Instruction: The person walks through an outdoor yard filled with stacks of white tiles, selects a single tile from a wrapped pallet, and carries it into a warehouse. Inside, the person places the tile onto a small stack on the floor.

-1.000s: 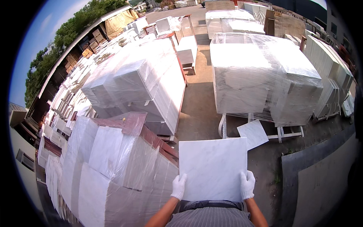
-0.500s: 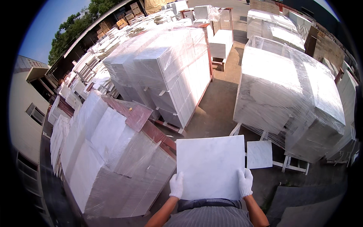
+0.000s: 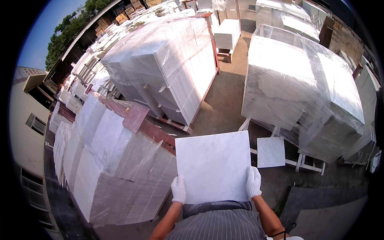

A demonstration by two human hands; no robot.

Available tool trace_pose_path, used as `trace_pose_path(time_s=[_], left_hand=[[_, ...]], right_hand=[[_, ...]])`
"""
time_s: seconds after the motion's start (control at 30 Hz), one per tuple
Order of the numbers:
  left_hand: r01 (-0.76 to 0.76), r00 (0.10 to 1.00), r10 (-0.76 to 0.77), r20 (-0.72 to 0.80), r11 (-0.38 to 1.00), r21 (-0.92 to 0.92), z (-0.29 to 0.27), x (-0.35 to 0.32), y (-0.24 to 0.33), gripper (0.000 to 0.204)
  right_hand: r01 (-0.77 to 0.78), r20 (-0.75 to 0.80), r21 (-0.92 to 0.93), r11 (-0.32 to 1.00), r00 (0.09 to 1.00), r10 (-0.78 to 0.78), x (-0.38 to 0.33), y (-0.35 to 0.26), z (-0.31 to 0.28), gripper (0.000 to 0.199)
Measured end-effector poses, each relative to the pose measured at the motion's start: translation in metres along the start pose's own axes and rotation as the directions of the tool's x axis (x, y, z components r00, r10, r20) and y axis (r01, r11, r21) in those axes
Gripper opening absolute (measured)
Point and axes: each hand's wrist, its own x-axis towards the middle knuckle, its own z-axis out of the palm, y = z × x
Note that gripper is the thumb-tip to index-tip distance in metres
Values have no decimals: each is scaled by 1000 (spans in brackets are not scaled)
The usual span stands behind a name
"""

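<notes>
White glove on the left hand (image 3: pixel 178 189) and on the right hand (image 3: pixel 253 182), bare forearms, grey pinstriped apron (image 3: pixel 218 224), thin black wristband (image 3: pixel 279 233)

View has swung further left across the yard; wrapped stack on red frame (image 3: pixel 120 160) at near left now fills more of the picture; loose small slab (image 3: pixel 271 152), earlier above the held white slab (image 3: pixel 214 166), now sits just right of it; right wrapped stack (image 3: pixel 296 88) shifted toward far right.
</notes>
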Motion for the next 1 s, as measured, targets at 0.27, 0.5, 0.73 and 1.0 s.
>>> trace_pose_path(time_s=[0.27,0.5,0.73,1.0], left_hand=[[0,999,2,46,999,-36,-8,2,-10,38],[-45,999,45,26,999,-4,-16,1,-3,39],[-54,997,56,58,998,-38,-25,7,-11,38],[-70,997,71,42,997,-27,-35,8,-22,36]], right_hand=[[-8,-25,-20,1000,1000,8,-12,4,4,29],[-28,-32,-25,999,999,27,-23,0,13,29],[-9,-40,-77,997,999,6,-35,8,17,31],[-32,-50,-83,996,998,28,-44,4,25,31]])
